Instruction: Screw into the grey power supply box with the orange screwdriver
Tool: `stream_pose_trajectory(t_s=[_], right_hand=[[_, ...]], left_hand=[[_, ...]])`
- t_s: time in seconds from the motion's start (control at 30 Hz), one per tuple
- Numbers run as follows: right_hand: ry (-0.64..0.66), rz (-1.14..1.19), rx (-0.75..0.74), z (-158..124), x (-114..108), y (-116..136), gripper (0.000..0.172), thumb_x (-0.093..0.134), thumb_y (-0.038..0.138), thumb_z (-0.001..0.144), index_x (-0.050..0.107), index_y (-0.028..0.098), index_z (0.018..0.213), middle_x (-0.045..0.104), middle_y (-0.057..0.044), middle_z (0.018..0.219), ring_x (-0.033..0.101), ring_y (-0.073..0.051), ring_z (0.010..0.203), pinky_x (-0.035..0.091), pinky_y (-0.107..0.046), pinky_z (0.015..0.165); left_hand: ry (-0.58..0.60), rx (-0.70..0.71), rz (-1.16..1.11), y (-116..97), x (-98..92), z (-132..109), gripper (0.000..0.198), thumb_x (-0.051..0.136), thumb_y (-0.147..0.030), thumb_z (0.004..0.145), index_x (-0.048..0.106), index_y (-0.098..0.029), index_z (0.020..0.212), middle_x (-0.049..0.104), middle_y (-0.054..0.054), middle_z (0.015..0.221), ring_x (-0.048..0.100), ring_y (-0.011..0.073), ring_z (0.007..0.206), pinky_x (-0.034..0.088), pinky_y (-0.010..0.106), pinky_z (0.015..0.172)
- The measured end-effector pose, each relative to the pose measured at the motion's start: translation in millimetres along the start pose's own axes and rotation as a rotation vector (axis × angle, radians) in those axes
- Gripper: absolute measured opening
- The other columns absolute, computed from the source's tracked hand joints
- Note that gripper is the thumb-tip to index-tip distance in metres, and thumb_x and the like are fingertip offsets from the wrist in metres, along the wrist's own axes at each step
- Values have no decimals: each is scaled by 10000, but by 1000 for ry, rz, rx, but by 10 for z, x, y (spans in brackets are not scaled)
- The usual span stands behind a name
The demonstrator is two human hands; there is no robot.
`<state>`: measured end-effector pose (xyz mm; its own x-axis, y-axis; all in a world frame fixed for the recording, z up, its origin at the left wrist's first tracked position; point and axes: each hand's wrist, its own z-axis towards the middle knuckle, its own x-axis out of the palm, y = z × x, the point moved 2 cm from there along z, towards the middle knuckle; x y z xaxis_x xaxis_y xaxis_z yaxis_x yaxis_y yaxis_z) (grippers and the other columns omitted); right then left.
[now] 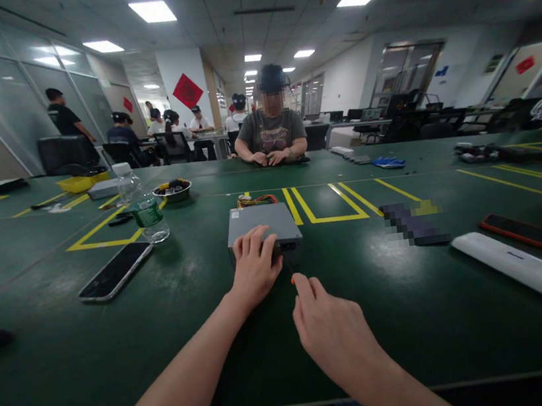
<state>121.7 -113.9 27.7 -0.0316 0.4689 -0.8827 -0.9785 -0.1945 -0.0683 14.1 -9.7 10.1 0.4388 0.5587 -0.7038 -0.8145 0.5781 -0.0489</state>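
Note:
A grey metal computer power supply (268, 220) lies on the green table, with a bundle of coloured wires (260, 199) coming out of its far side. My left hand (256, 265) grips its near left part, fingers over the top and front edge. In my right hand (329, 318) is a screwdriver (290, 275), mostly hidden by the fingers; a bit of orange and a dark shaft show. The shaft points at the near face of the power supply, beside the socket. Whether its tip touches a screw I cannot tell.
Left of me are a phone (116, 271), a water bottle (147, 212) and a metal bowl (173, 190) of small items. A long white case (524, 269) and an orange-edged dark bar (540, 237) lie at right. Across the table sits a person (270, 133).

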Motion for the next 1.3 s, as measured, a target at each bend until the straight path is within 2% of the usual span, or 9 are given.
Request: stream_pose_trajectory(t_s=[0.13,0.27,0.43,0.57,0.7,0.8,0.93,1.07,1.3], right_hand=[[57,61,27,16,7,-14,299,441,111,769,488,142,1063,591,-55,746,582,-156,453,386,-229,352],[-6,96,-37,-16,-81,-46,331,432,123,765,503,120,1088,575,-178,1059,615,-158,530,451,-244,393],[-71,204,-561,-70,-237,-133,288,390,134,806,573,181,1022,555,-170,1177,624,-201,851,515,-318,700],[-140,90,-856,-24,-231,-289,308,347,123,862,569,194,1065,605,-152,1124,618,-140,761,489,-259,658],[-183,-6,-1022,40,-28,-371,249,389,180,870,581,234,1020,655,-90,1010,589,-113,665,455,-242,590],[-236,35,-1035,60,159,-398,183,450,194,840,586,250,948,664,-43,889,560,-102,611,439,-230,563],[-408,305,-985,46,242,-453,122,555,294,803,598,188,846,647,-81,832,540,-100,558,451,-228,534],[-353,464,-947,48,213,-482,340,371,396,877,593,145,934,632,-157,931,602,-155,676,498,-286,619],[-353,571,-904,66,194,-443,286,470,391,854,578,128,883,652,-116,901,586,-110,620,482,-240,598]], left_hand=[[-4,132,-29,-37,25,-11,144,463,-253,852,592,-244,915,534,62,1157,432,215,1130,254,421,949],[-34,122,-73,-9,46,-8,164,454,-269,868,614,-258,831,569,32,1066,467,188,1059,269,404,901],[-24,66,-105,15,16,1,167,468,-294,863,630,-266,829,566,22,1080,451,188,1056,293,377,879],[30,27,-94,15,-22,17,277,437,-192,850,565,-286,1077,519,37,1179,412,201,1110,310,370,912],[47,-41,-94,67,-35,35,489,437,-109,774,423,-204,1254,471,67,1271,405,221,1122,344,369,934],[72,-18,-86,98,-26,47,466,438,-110,772,453,-212,1227,482,46,1293,422,229,1111,358,389,928],[80,-11,-139,129,-31,66,407,435,-99,779,495,-216,1164,518,26,1273,430,206,1152,337,390,953],[96,14,-216,158,-56,80,396,410,-92,792,488,-219,1160,526,29,1268,436,184,1188,314,389,971],[101,-16,-226,158,-88,94,357,418,-129,815,504,-221,1149,548,39,1244,462,190,1170,321,386,944]])
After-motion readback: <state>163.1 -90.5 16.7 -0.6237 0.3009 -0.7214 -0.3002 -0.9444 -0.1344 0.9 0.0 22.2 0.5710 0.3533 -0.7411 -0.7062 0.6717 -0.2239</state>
